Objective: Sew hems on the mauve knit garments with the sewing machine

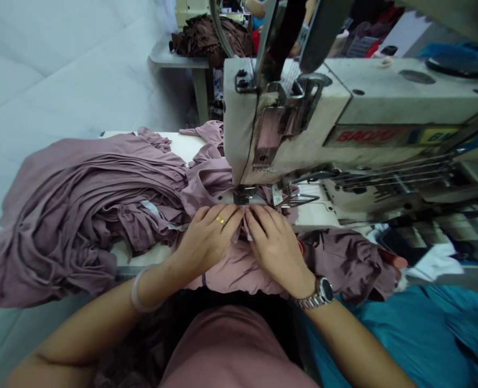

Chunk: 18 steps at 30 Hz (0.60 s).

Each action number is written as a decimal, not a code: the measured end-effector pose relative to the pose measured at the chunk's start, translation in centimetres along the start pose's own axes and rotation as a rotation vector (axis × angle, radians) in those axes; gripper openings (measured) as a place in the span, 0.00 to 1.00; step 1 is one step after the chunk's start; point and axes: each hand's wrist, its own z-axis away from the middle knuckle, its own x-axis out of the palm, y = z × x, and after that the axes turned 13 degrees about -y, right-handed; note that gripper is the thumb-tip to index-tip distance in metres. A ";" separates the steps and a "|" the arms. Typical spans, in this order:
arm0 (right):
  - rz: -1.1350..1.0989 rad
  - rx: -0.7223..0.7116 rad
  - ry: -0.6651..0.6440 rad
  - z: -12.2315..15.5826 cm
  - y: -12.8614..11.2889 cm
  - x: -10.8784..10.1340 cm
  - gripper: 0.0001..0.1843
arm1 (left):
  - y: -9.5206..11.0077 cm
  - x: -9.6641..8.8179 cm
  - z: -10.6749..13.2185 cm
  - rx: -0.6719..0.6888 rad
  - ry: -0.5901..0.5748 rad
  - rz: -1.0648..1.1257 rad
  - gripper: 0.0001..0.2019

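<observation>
My left hand [210, 237], with a ring on one finger, bends its fingers down over mauve fabric [208, 183] just in front of the presser foot [244, 195]. Close beside it, my right hand [277, 248] presses the same fabric, fingertips almost meeting the left ones. A small fold of cloth shows between the two hands. The white sewing machine [239, 124] stands over the cloth, several threads running down its head. Pinkish cloth [234, 267] bunches beneath my palms at the table's front edge. The fabric's edge under my fingertips is mostly hidden.
Layered mauve garment pieces [133, 167] are heaped on the left, hanging off the table. Darker mauve cloth [344, 261] lies at right, above teal fabric [416, 328]. Behind, brown fabric [222, 37] covers another table, near a person's arm [257, 7].
</observation>
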 end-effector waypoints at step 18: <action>-0.091 0.008 0.012 -0.7 0.5 0.1 0.22 | 0.1 0.1 -0.5 -0.057 -0.026 -0.003 0.21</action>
